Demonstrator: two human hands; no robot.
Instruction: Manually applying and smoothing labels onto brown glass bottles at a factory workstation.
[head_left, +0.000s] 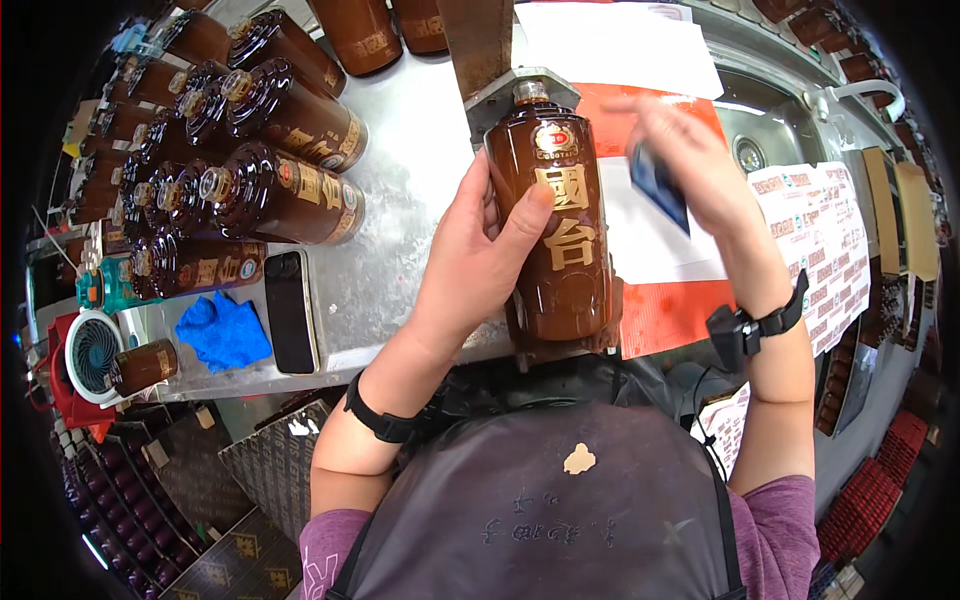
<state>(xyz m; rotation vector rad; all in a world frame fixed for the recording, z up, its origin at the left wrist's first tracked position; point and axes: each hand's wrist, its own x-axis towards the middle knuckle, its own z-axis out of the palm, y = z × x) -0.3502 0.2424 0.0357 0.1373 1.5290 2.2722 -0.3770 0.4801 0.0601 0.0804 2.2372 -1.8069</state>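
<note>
A brown glass bottle (570, 285) with gold lettering lies tilted before me, its neck end at a metal bracket (495, 95). My left hand (480, 250) is wrapped round its left side, thumb across the front. To the right of the bottle, my right hand (685, 160) is raised over white paper sheets (650, 225) and red-orange sheets (665, 320). It is smeared by motion, with the index finger pointing toward the bottle. Under its palm shows a flat dark blue piece (658, 188), which it seems to grip; its kind cannot be made out.
Several similar brown bottles (300, 195) stand on the metal table (400, 190) at left. Near its front edge are a blue cloth (225, 332), a black phone (290, 312) and a small fan (95, 355). A sink (750, 110) and printed label sheets (820, 240) are at right.
</note>
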